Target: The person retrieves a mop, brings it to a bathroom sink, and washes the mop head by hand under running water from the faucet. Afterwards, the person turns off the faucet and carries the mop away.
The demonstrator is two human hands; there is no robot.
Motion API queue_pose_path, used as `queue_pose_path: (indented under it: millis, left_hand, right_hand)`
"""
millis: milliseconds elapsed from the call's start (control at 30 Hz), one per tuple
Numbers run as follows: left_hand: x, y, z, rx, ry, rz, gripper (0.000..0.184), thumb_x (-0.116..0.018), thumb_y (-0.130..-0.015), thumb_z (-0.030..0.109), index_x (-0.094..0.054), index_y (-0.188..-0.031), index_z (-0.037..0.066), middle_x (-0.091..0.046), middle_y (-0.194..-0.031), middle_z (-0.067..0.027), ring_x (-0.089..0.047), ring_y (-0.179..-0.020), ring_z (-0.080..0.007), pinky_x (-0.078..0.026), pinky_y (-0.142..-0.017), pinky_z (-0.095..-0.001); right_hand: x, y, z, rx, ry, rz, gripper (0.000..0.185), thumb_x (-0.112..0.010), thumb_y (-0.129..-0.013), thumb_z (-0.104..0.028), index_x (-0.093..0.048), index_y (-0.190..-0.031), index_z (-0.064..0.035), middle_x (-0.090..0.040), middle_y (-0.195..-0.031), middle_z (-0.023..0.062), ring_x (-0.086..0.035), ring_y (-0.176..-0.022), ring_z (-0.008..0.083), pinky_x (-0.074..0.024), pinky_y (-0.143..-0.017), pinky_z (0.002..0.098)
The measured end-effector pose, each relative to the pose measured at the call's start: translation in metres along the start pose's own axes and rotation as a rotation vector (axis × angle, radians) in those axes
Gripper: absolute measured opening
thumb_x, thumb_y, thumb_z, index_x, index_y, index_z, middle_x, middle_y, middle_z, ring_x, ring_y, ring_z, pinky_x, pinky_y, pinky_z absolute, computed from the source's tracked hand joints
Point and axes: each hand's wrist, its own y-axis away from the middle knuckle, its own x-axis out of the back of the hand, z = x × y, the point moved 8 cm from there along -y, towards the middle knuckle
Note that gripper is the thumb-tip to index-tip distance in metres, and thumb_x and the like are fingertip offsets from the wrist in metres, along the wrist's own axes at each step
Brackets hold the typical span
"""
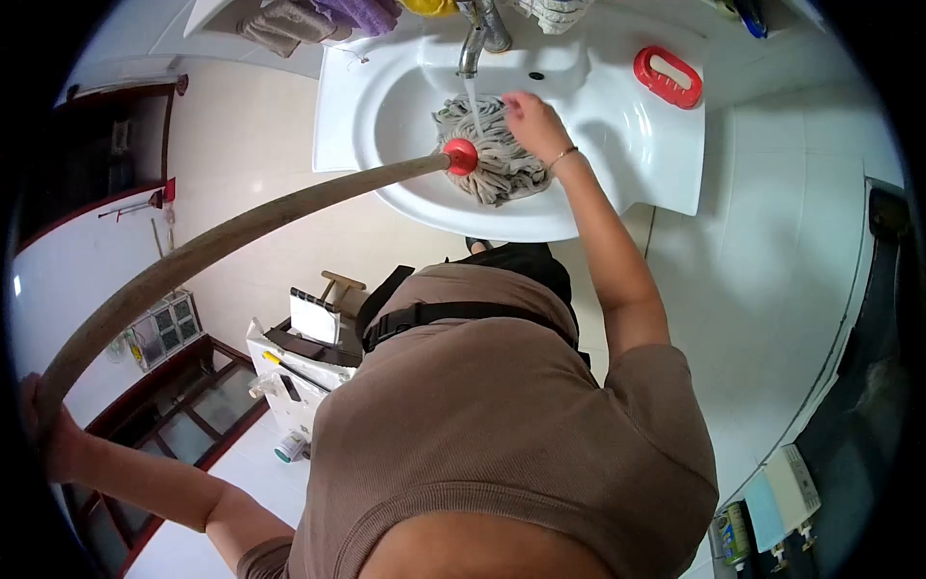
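Note:
A string mop's grey, wet-looking head (494, 177) lies in the white washbasin (391, 125), spread round a red socket (461, 156). Its long wooden handle (260, 220) runs down to the left, looking bent in the wide lens. At the far left edge my left hand (53, 434) is wrapped round the handle's upper end, partly lost in the dark rim. My right hand (532, 125) is over the right side of the mop head, fingers loosely curled and slightly apart, with no strands visible in them. Water (473, 101) runs from the metal tap (473, 48) onto the mop.
A red soap dish (667, 77) with a pale bar sits on the basin's right ledge. Cloths (357, 14) lie behind the basin. A white-topped surface with small items (289, 376) and a wooden stool (340, 285) stand to my left. A tiled wall (762, 222) rises at right.

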Motion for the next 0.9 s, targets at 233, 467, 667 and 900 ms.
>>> queue_pose_path:
  millis: [233,467,667,900]
  left_hand:
    - [0.009,0.050,-0.025,0.201,0.236,-0.053,0.030,-0.030,-0.086,0.023,-0.035,-0.065,0.003,-0.028,-0.044,-0.0134,-0.033,-0.042,-0.0240,-0.026,-0.053,-0.0428]
    - [0.007,0.091,0.011,0.022,-0.079,0.260,0.036,-0.033,-0.080,0.025,-0.025,-0.045,0.018,-0.025,-0.038,0.0003,-0.027,-0.035,-0.0153,-0.025,-0.049,-0.0356]
    - [0.033,0.089,0.019,0.070,0.158,0.015,0.041,-0.034,-0.078,0.031,-0.026,-0.038,0.022,-0.034,-0.033,0.0055,-0.033,-0.028,-0.0077,-0.030,-0.049,-0.0221]
    - [0.003,0.136,0.067,-0.118,0.245,-0.298,0.033,-0.062,-0.062,0.037,-0.045,-0.040,0.021,-0.049,-0.040,0.0085,-0.049,-0.039,0.0021,-0.036,-0.039,-0.0144]
  right_hand:
    - [0.010,-0.076,-0.061,-0.065,-0.654,-0.072,0.019,-0.050,-0.080,-0.015,-0.058,-0.083,0.0023,-0.060,-0.070,0.0085,-0.058,-0.062,0.0148,-0.0468,-0.059,0.0259]
    - [0.006,-0.081,-0.067,-0.271,-0.941,-0.120,0.016,-0.055,-0.073,-0.011,-0.057,-0.072,0.0044,-0.057,-0.062,0.0084,-0.053,-0.048,0.0136,-0.0433,-0.046,0.0244]
    - [-0.001,-0.078,-0.051,-0.071,-0.811,-0.036,0.018,-0.054,-0.076,-0.014,-0.058,-0.071,0.0033,-0.058,-0.064,0.0085,-0.055,-0.052,0.0125,-0.0438,-0.048,0.0230]
    - [-0.099,-0.038,0.007,0.023,0.144,-0.393,0.027,-0.047,-0.081,-0.029,-0.060,-0.089,-0.0065,-0.061,-0.084,0.0152,-0.058,-0.081,0.0269,-0.0437,-0.074,0.0364]
